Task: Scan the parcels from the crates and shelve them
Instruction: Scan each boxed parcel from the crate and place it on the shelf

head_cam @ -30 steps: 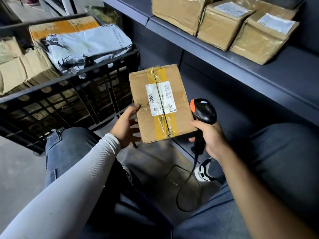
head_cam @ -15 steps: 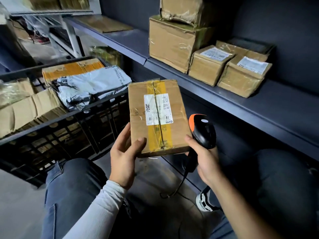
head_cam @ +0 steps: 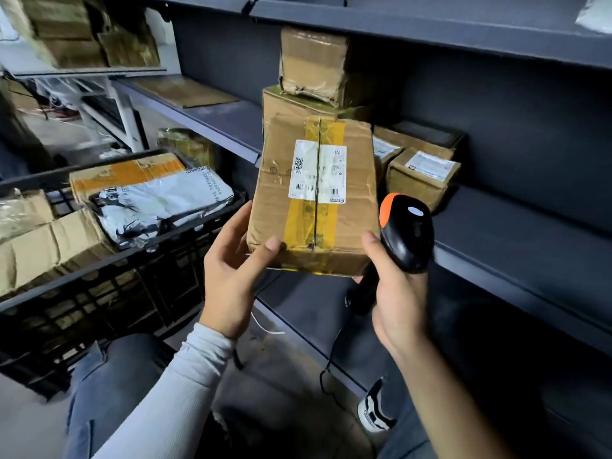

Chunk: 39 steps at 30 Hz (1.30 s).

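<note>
Grey shelf (head_cam: 516, 226) holding boxes (head_cam: 422, 175), parcel (head_cam: 314, 193) raised before them, crate (head_cam: 109, 276) leftward

Label print (head_cam: 317, 175) on held parcel (head_cam: 311, 197) illegibly blurred.

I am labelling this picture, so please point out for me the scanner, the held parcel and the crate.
scanner (head_cam: 406, 233): head view, on its black head below the orange tip.
parcel (head_cam: 275, 193): head view, on bare cardboard left of the white label.
crate (head_cam: 159, 260): head view, on its black top rim.
</note>
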### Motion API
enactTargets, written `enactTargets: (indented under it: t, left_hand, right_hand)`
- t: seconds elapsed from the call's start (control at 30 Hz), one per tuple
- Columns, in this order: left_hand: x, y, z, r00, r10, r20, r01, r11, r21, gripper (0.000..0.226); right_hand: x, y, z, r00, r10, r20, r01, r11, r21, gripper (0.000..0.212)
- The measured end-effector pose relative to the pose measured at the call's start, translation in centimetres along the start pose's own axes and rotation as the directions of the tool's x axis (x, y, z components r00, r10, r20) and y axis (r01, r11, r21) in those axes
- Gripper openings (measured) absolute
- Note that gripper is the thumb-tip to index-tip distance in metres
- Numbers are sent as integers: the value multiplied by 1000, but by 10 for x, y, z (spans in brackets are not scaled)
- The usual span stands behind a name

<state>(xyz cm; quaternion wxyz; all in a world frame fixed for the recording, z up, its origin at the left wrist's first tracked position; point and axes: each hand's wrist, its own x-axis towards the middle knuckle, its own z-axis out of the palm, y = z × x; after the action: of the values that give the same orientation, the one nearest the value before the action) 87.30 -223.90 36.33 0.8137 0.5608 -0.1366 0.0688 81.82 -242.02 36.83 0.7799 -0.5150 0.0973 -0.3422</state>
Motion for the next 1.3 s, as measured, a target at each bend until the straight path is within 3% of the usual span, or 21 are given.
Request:
enactTargets:
  t: [0.23,0.57,0.67,0.8,0.97,1.0,1.13,1.3]
  left_hand:
    - [46,19,28,975,31,219,-46,997,64,74]
    - [108,3,74,926,-80,370,71,997,36,76]
    - [121,-3,90,943,-54,330,41,998,46,69]
    - [137,-11,118,967,86,241,-107,992,74,59]
    - [158,-32,149,927,330,181,-361,915,180,53]
    - [162,-34,152,919,361,160,-387,904,181,52]
    - [172,-45,157,905,412,104,-424,891,164,41]
    - [174,-62,153,890,436,133,-454,870,192,49]
  right_hand:
    - [18,-47,20,986,-114,-123,111,993,-30,19]
    - [49,-53,24,934,-187,-305,143,977,-158,9]
    - [58,-47,25,920,-273,-281,201,944,-260,14]
    - [73,-37,24,913,-347,-217,240,883,-403,20]
    - [108,-25,30,865,-446,-230,290,818,-497,75]
    - [117,-21,30,856,-460,-235,291,806,-516,72]
    - [126,-19,39,811,-535,-237,313,738,-598,29]
    - [135,-7,32,793,-565,-227,296,684,-667,28]
